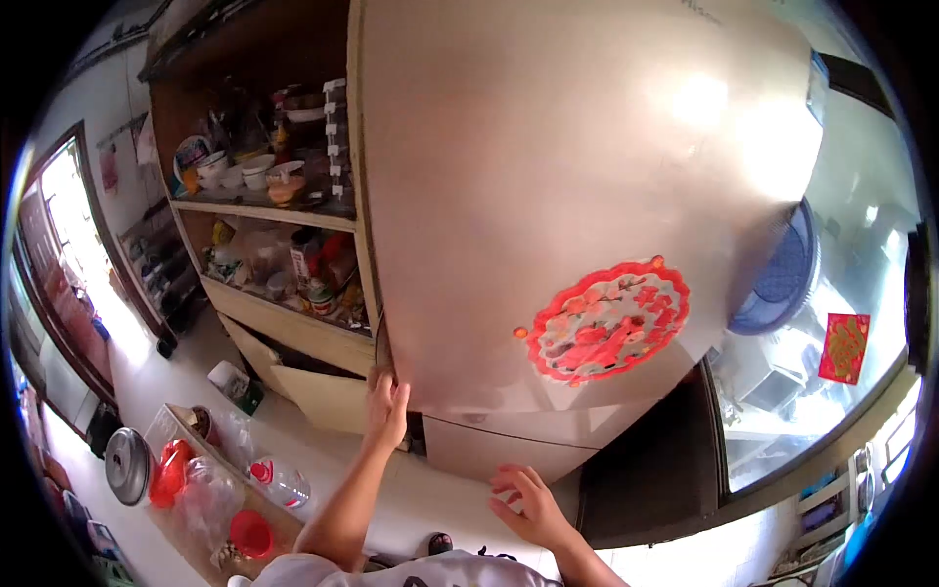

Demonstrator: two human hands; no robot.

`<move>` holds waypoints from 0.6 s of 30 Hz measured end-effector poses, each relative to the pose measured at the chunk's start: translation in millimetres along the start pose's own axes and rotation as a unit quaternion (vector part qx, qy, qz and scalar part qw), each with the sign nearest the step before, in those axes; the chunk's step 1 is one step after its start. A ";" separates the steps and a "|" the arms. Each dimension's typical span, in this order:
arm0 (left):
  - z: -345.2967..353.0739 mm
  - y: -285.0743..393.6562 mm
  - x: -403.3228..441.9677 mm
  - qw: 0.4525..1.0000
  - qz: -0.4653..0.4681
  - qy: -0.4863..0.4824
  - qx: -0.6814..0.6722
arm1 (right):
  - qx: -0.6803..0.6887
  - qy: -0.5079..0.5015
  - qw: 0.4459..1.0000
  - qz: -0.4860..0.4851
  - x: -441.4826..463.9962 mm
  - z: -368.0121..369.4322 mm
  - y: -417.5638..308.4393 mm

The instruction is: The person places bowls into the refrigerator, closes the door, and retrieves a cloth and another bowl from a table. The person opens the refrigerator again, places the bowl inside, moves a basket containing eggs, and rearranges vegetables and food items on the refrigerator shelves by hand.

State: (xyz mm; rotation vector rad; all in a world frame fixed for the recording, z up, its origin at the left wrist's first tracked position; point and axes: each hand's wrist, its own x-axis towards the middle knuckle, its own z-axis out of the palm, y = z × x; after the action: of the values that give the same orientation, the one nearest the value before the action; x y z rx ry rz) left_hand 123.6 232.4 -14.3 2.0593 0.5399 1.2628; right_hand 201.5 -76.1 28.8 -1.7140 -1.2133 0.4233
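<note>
Refrigerator, top beyond frame

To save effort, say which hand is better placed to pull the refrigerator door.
Probably the left hand: its fingers are at the edge of the refrigerator door; the right hand is apart, holding nothing.

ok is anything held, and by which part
The left hand is at the lower left edge of the fridge door; any grip is unclear. The right hand holds nothing.

Silvery fridge, red-rimmed floral sticker
</note>
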 end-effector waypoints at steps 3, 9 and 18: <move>10.1 12.9 15.0 0.994 -0.108 0.010 -0.031 | 0.007 -0.031 0.999 0.002 22.4 0.4 4.6; 20.7 -2.6 -59.9 0.987 -0.145 -0.065 0.023 | 0.033 -0.076 0.994 -0.077 61.2 -8.8 39.4; -18.5 83.8 -261.1 0.906 -0.382 0.050 0.173 | 0.137 -0.337 0.925 -0.107 80.5 -4.3 69.2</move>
State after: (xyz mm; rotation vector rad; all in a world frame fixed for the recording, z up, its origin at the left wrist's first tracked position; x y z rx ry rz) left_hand -9.7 12.5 -111.3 1.7395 1.5330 0.8237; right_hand 277.3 -11.9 -8.9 -1.2000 -1.7098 1.0525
